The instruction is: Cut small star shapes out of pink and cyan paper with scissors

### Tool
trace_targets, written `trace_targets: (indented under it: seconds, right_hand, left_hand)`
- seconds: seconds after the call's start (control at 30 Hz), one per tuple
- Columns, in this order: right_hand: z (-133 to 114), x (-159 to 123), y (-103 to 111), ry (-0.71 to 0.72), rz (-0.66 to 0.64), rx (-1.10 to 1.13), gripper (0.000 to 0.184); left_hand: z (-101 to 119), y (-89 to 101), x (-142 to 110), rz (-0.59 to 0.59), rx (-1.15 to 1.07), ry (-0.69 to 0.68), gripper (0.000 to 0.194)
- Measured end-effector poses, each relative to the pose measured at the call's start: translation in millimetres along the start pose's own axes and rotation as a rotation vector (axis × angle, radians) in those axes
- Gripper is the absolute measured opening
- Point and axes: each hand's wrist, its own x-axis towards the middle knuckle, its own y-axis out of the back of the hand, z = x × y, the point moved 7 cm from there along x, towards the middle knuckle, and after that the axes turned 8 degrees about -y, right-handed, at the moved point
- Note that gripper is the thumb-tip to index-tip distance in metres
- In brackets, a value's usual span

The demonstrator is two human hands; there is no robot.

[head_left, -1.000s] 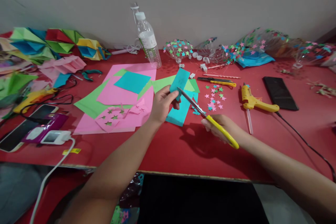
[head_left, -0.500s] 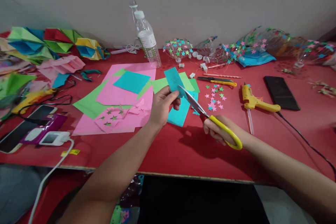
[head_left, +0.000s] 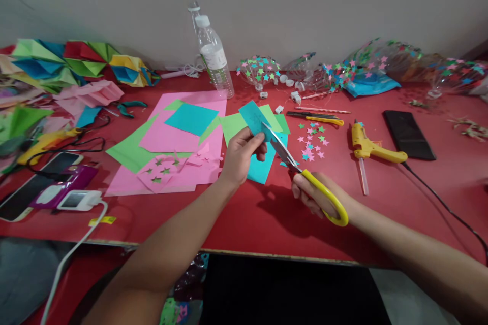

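My left hand point(head_left: 244, 155) pinches a small piece of blue paper point(head_left: 253, 115) between thumb and fingers, above the table. Yellow-handled scissors point(head_left: 326, 195) are in my right hand point(head_left: 312, 193), fingers wrapped round the handles. Their blades point up and left and meet the paper's edge beside my left thumb. Beneath the hands lie another blue sheet point(head_left: 263, 165) and light green paper point(head_left: 232, 126). Small paper stars point(head_left: 312, 141) in pink, green and blue are scattered right of the blades.
Pink sheets point(head_left: 206, 162) lie to the left. A yellow glue gun point(head_left: 366, 144) with a cord and a black phone point(head_left: 408, 134) lie right. Behind are a box cutter point(head_left: 316, 118), a plastic bottle point(head_left: 217, 61) and star-covered clear pieces point(head_left: 259, 68). A white cable point(head_left: 64, 249) crosses the table's front edge.
The scissors' handles have shifted slightly left and down with my right hand. My left hand has moved a little to the right and turned the blue paper slightly.
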Motion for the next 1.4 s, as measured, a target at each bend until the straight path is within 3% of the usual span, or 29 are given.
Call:
trace_targets:
  seconds: [0.43, 1.0, 1.4]
  right_hand:
    - [-0.2, -1.1, 0.8, -0.072, 0.062, -0.013, 0.046]
    - [-0.2, -0.3, 5.8, -0.002, 0.036, 0.037, 0.054]
    - [0.0, 1.0, 7.3, -0.009, 0.039, -0.030, 0.046]
  left_hand:
    - [-4.4, -0.5, -0.5, -0.004, -0.010, 0.028, 0.020]
    - [-3.9, 2.9, 1.4, 0.003, -0.002, 0.049, 0.017]
    - [1.2, 20.4, 12.2, 0.165, -0.110, 0.076, 0.018]
